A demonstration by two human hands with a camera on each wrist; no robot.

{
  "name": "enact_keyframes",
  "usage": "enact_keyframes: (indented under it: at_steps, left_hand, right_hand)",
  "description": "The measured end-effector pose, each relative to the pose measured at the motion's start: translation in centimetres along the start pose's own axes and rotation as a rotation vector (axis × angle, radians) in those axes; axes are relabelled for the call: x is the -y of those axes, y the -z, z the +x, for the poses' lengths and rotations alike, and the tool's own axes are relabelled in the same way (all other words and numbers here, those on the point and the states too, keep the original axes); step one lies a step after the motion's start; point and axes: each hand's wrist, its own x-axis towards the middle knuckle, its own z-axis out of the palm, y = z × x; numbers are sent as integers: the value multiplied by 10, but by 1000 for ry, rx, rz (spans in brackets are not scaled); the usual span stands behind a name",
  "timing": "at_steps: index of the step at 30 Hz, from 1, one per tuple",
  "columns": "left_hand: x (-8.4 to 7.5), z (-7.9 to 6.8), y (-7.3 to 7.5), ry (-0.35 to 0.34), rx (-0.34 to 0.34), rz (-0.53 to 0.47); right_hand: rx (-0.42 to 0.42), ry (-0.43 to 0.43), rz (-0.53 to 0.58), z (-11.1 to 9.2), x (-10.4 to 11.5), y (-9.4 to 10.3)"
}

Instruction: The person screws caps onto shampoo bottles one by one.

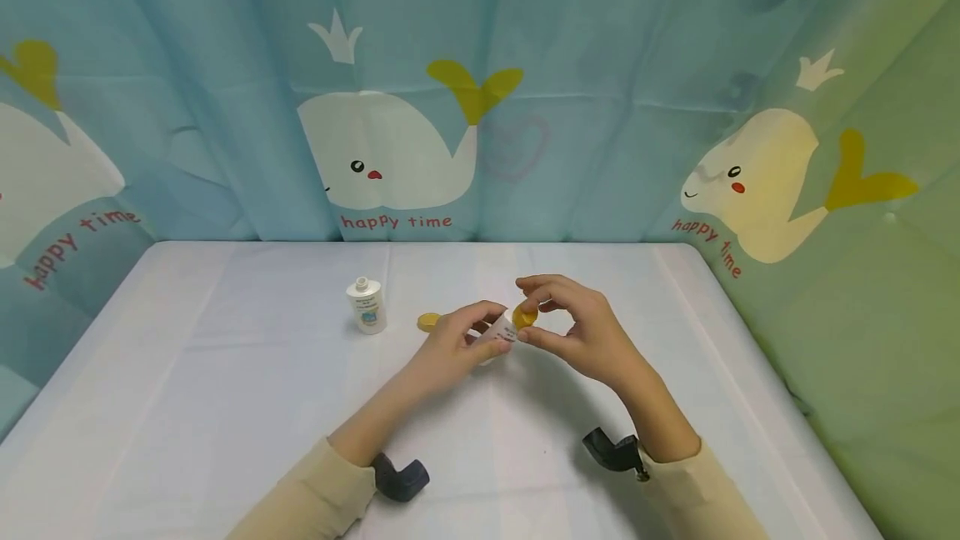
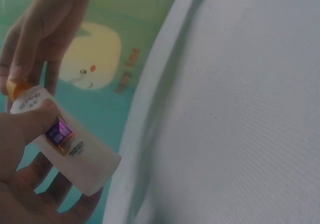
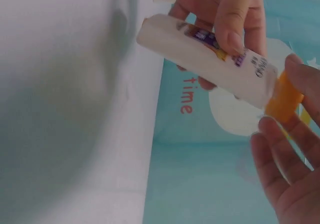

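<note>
Creased sleeves (image 1: 315, 486) lead to fingers (image 1: 567, 300) gripping a smooth bottle (image 3: 195, 59) and round cap (image 3: 284, 101).

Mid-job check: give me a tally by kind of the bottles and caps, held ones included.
Bottles: 2 (the standing bottle and the held bottle in the left hand)
Caps: 2 (the loose cap and the held cap in the right hand)
Total: 4

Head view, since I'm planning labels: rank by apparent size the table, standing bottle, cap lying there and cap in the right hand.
1. Table
2. Standing bottle
3. Lying cap and held cap: too alike to rank; the held one is partly covered.
</note>
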Motion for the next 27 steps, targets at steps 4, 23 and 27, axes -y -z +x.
enact_keyframes:
  at_steps: [4, 23, 27]
  left_hand:
    - [-3, 0, 0, 0, 9, 7]
    - [-6, -1, 3, -2, -26, -11]
    - [-6, -1, 3, -10, -19, -13]
  right_hand:
    - [-24, 9, 8, 2, 1, -3]
    - [29, 55, -24, 0, 7, 7]
    - [36, 51, -56, 1, 8, 8]
